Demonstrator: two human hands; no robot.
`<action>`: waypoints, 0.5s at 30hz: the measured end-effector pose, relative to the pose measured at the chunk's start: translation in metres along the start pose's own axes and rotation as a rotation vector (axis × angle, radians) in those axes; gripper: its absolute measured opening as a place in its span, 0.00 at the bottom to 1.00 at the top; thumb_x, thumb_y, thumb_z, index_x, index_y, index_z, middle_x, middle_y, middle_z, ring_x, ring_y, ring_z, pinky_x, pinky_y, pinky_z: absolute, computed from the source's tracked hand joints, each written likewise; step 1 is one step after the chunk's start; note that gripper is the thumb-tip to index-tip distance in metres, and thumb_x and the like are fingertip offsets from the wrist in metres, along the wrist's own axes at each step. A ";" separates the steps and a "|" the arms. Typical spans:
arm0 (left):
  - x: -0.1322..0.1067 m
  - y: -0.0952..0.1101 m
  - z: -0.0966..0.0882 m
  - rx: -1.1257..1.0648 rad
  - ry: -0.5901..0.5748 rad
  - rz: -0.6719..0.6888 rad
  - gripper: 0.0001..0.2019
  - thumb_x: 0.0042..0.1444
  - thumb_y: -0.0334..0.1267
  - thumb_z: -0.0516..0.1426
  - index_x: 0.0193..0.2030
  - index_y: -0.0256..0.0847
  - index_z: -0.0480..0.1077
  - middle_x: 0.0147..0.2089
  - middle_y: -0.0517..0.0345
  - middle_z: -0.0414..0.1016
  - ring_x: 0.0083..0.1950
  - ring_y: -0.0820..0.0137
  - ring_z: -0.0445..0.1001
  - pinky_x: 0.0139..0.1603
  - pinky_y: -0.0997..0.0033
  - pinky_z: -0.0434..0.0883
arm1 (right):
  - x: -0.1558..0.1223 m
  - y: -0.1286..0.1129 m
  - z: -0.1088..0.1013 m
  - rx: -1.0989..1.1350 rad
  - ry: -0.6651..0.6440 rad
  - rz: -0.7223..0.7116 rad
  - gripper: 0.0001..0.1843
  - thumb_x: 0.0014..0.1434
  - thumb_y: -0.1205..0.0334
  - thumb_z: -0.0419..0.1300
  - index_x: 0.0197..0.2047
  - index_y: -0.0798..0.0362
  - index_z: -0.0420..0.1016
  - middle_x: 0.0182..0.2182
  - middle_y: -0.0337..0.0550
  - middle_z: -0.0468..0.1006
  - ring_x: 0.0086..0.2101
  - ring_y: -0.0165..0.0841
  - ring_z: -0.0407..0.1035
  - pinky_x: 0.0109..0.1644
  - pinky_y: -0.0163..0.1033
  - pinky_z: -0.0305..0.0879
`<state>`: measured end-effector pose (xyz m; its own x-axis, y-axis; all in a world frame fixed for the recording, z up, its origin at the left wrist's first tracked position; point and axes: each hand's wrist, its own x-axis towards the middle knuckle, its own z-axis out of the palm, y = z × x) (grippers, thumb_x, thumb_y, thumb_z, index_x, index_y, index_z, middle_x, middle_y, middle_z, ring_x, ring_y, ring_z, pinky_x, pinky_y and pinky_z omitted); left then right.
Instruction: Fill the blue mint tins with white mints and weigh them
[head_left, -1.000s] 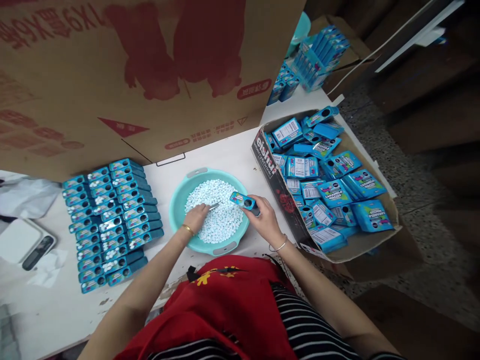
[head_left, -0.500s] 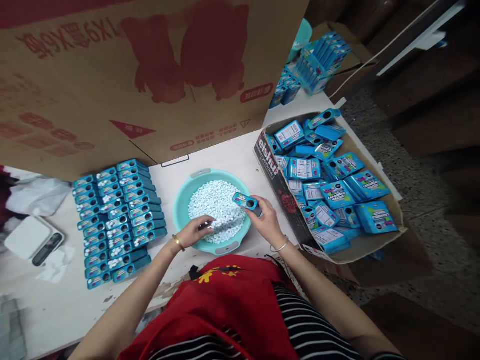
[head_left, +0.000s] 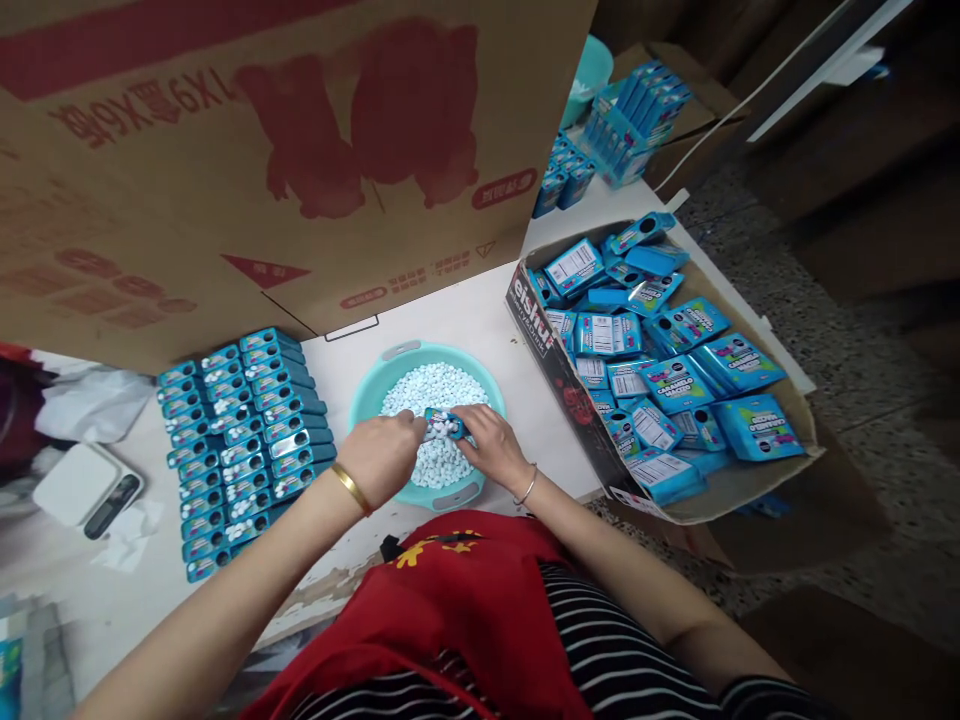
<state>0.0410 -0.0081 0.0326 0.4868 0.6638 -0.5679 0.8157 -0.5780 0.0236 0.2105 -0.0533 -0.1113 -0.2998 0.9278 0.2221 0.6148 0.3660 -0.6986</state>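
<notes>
A turquoise basin (head_left: 365, 388) full of small white candies (head_left: 435, 385) stands in front of me. Over it, my right hand (head_left: 491, 445) is closed around a small blue candy box (head_left: 433, 414). White candies lie at the box's top, around its opening. My left hand (head_left: 384, 455) is closed, its back turned up and its fingertips close against the box's left end. The small scoop it held is now hidden behind the fingers. To the left, rows of blue candy boxes (head_left: 289, 420) stand upright, many with white candies on top.
An open carton (head_left: 555, 385) of loose blue boxes stands at right. A large cardboard box (head_left: 322, 260) walls off the back. A white scale (head_left: 75, 490) and crumpled plastic (head_left: 90, 400) lie far left. More packed boxes (head_left: 637, 120) and another basin (head_left: 596, 65) are behind, at upper right.
My left hand has risen from the candies and turned over, bringing its scoop to the box. My right hand has moved left with the box, and candies now lie on its top.
</notes>
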 end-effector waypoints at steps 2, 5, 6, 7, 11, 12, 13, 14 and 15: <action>-0.004 0.012 -0.009 0.055 0.005 -0.001 0.14 0.61 0.25 0.45 0.45 0.35 0.70 0.40 0.46 0.74 0.40 0.60 0.76 0.35 0.64 0.71 | 0.000 0.002 0.001 0.003 0.007 0.000 0.21 0.56 0.73 0.55 0.54 0.55 0.68 0.47 0.51 0.76 0.48 0.44 0.68 0.52 0.50 0.67; -0.006 0.012 -0.012 0.061 0.041 0.018 0.15 0.62 0.26 0.45 0.44 0.36 0.71 0.40 0.47 0.73 0.41 0.61 0.75 0.36 0.65 0.70 | -0.001 0.007 0.002 0.003 0.023 0.012 0.21 0.57 0.72 0.54 0.54 0.55 0.67 0.46 0.52 0.76 0.48 0.45 0.68 0.51 0.51 0.68; -0.005 0.006 -0.008 0.045 0.074 0.015 0.14 0.62 0.27 0.45 0.45 0.37 0.71 0.40 0.48 0.73 0.41 0.62 0.75 0.36 0.66 0.69 | -0.001 0.009 0.002 0.003 0.029 0.019 0.21 0.58 0.71 0.54 0.54 0.55 0.67 0.46 0.52 0.76 0.47 0.45 0.68 0.51 0.51 0.68; -0.002 -0.003 -0.002 0.019 0.118 0.001 0.14 0.63 0.29 0.46 0.47 0.38 0.70 0.40 0.49 0.73 0.41 0.63 0.74 0.36 0.67 0.69 | -0.001 0.011 0.001 0.005 0.039 0.027 0.20 0.58 0.70 0.54 0.55 0.54 0.67 0.46 0.52 0.76 0.47 0.45 0.69 0.51 0.51 0.68; 0.033 -0.046 0.052 -0.130 0.273 -0.147 0.14 0.65 0.36 0.46 0.53 0.40 0.66 0.47 0.50 0.70 0.46 0.62 0.71 0.41 0.66 0.69 | -0.003 0.018 -0.007 0.036 0.119 0.087 0.17 0.61 0.64 0.57 0.54 0.53 0.68 0.45 0.51 0.77 0.46 0.44 0.70 0.50 0.50 0.69; 0.046 -0.054 0.071 -0.171 0.250 -0.167 0.14 0.65 0.35 0.45 0.53 0.39 0.66 0.48 0.48 0.70 0.48 0.62 0.70 0.44 0.65 0.68 | -0.003 0.019 -0.010 0.045 0.147 0.111 0.17 0.61 0.62 0.58 0.54 0.52 0.68 0.45 0.51 0.77 0.46 0.44 0.70 0.50 0.50 0.69; 0.059 -0.058 0.091 -0.224 0.201 -0.171 0.14 0.64 0.34 0.45 0.53 0.37 0.66 0.48 0.46 0.69 0.50 0.61 0.69 0.47 0.63 0.68 | -0.003 0.020 -0.013 0.052 0.173 0.136 0.17 0.61 0.60 0.59 0.54 0.52 0.68 0.45 0.51 0.77 0.46 0.43 0.70 0.50 0.49 0.69; 0.070 -0.059 0.110 -0.251 0.170 -0.154 0.14 0.63 0.31 0.45 0.51 0.37 0.66 0.48 0.45 0.69 0.50 0.61 0.69 0.48 0.63 0.67 | -0.003 0.020 -0.017 0.056 0.195 0.161 0.17 0.61 0.59 0.59 0.53 0.52 0.68 0.45 0.51 0.77 0.46 0.43 0.70 0.50 0.49 0.69; 0.080 -0.057 0.128 -0.277 0.144 -0.126 0.14 0.63 0.30 0.45 0.50 0.38 0.67 0.47 0.46 0.69 0.50 0.62 0.69 0.49 0.63 0.67 | -0.003 0.020 -0.020 0.057 0.209 0.182 0.17 0.61 0.58 0.59 0.53 0.52 0.68 0.44 0.51 0.77 0.45 0.43 0.71 0.50 0.49 0.69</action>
<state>-0.0067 0.0178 -0.1194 0.3998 0.7932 -0.4593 0.9166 -0.3493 0.1946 0.2384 -0.0474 -0.1119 -0.0281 0.9749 0.2208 0.6006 0.1930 -0.7759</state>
